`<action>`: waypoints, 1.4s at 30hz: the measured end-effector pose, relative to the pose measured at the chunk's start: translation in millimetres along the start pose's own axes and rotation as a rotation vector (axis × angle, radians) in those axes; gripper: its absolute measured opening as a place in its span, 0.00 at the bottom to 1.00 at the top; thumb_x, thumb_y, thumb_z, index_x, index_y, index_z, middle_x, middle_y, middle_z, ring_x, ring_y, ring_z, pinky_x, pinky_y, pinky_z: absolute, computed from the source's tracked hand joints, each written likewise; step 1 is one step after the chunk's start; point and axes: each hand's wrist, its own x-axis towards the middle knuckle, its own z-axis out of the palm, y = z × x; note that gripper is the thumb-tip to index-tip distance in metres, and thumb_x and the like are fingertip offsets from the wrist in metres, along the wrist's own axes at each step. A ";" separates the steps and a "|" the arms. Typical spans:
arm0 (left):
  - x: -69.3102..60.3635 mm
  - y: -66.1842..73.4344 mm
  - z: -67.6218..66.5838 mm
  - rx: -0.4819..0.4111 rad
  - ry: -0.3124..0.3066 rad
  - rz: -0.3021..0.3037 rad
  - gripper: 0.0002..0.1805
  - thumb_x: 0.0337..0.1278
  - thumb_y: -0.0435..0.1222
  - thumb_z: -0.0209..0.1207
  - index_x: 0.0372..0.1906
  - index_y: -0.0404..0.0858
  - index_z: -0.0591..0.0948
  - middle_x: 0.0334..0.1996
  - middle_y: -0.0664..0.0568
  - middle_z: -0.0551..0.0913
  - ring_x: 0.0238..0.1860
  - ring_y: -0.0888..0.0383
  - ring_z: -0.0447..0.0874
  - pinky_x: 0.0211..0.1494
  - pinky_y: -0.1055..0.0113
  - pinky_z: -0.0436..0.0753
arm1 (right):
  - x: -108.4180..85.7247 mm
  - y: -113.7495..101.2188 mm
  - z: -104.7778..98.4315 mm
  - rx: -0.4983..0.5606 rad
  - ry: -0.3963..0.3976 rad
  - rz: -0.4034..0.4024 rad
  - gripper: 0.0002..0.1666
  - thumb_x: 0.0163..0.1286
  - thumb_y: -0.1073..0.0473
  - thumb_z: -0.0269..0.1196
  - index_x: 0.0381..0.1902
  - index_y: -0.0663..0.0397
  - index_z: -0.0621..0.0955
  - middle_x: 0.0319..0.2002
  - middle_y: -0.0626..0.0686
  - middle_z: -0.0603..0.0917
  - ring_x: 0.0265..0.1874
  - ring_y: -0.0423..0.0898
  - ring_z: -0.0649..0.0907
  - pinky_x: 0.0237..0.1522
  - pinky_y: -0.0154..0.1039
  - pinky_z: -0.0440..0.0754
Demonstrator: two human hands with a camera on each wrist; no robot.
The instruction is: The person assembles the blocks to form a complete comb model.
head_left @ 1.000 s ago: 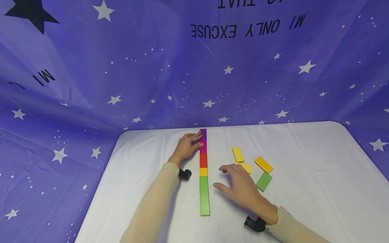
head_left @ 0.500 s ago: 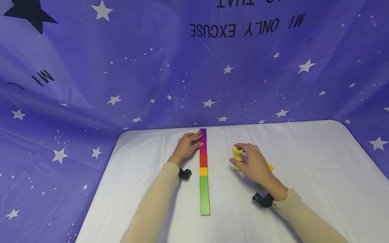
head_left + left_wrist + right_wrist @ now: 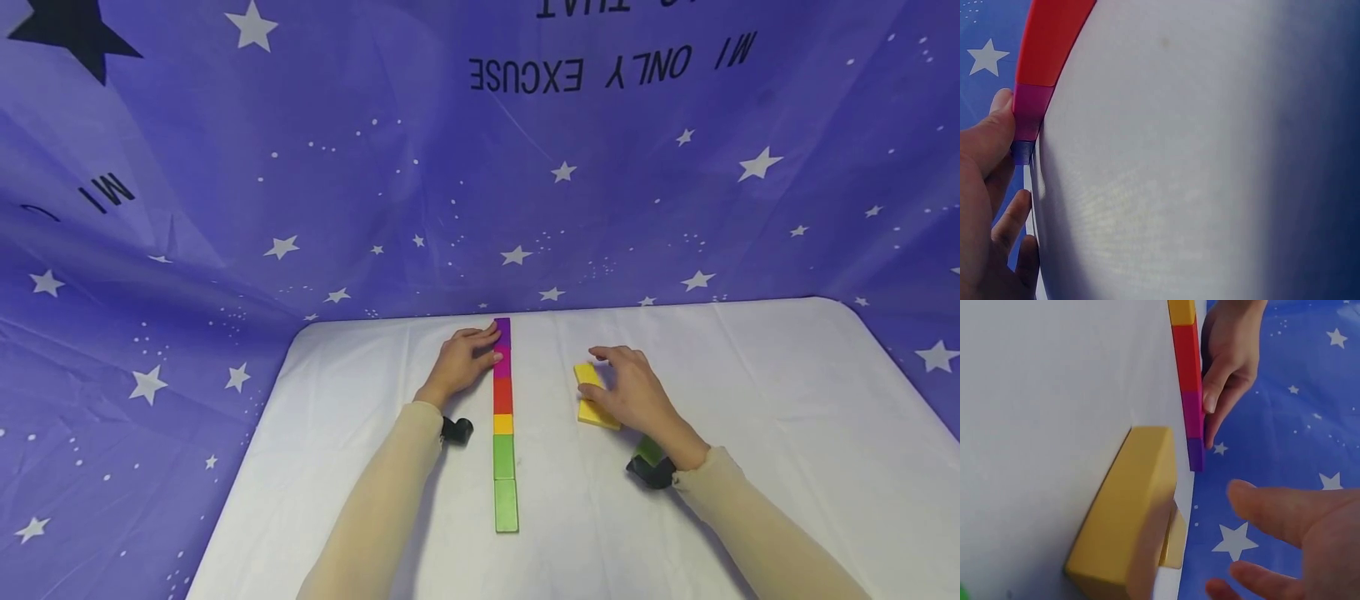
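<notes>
A straight row of coloured blocks runs toward me: purple, magenta, red, orange, then two green blocks. My left hand lies along the row's left side at the far end. Its thumb touches the magenta block, and a fingertip rests by the purple one. Over the loose yellow blocks hovers my right hand, thumb and fingers spread apart. One yellow block lies beyond its thumb, another yellow block below it. In the right wrist view a yellow block looms large beside the fingers.
A loose green block is partly covered by the right wrist and its black camera mount. Everything sits on a white-covered table. A blue starry cloth rises behind the table's far edge.
My right hand has moved away from beside the row, to the right and farther out, over the loose yellow blocks. It now hides the loose orange block. My left hand stays in place.
</notes>
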 end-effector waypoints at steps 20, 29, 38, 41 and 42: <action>-0.3 -1.7 1.1 0.008 -0.002 -0.003 0.27 0.64 0.45 0.65 0.66 0.43 0.78 0.70 0.59 0.72 0.70 0.49 0.68 0.74 0.50 0.63 | 15.5 4.9 1.3 -0.073 -0.164 0.060 0.26 0.61 0.61 0.68 0.56 0.68 0.82 0.51 0.64 0.84 0.50 0.61 0.79 0.55 0.58 0.78; -0.1 -0.9 0.4 0.006 -0.010 -0.012 0.27 0.64 0.45 0.65 0.66 0.44 0.78 0.70 0.60 0.72 0.71 0.50 0.68 0.75 0.53 0.62 | 21.2 7.4 -0.7 -0.117 -0.173 -0.064 0.23 0.61 0.74 0.60 0.56 0.64 0.84 0.53 0.63 0.84 0.56 0.64 0.77 0.64 0.60 0.69; 0.4 -1.3 0.5 0.003 -0.006 0.003 0.27 0.64 0.45 0.65 0.66 0.42 0.78 0.70 0.58 0.72 0.70 0.49 0.68 0.74 0.51 0.63 | 23.6 12.2 1.2 -0.097 -0.121 -0.013 0.23 0.64 0.69 0.64 0.58 0.61 0.83 0.56 0.64 0.83 0.60 0.63 0.76 0.66 0.60 0.63; -0.1 -0.8 -0.1 0.000 -0.003 0.012 0.27 0.64 0.44 0.65 0.66 0.42 0.78 0.70 0.57 0.72 0.70 0.49 0.69 0.74 0.50 0.64 | 22.1 10.4 2.9 -0.070 -0.114 0.102 0.31 0.65 0.58 0.68 0.64 0.65 0.77 0.49 0.65 0.83 0.55 0.64 0.76 0.62 0.59 0.66; -0.1 -0.6 -0.2 0.000 -0.003 0.013 0.27 0.64 0.44 0.65 0.66 0.42 0.78 0.70 0.57 0.72 0.70 0.48 0.69 0.73 0.50 0.64 | 21.2 9.2 3.4 -0.065 -0.112 0.141 0.34 0.65 0.55 0.68 0.65 0.66 0.75 0.47 0.65 0.82 0.53 0.64 0.76 0.60 0.59 0.68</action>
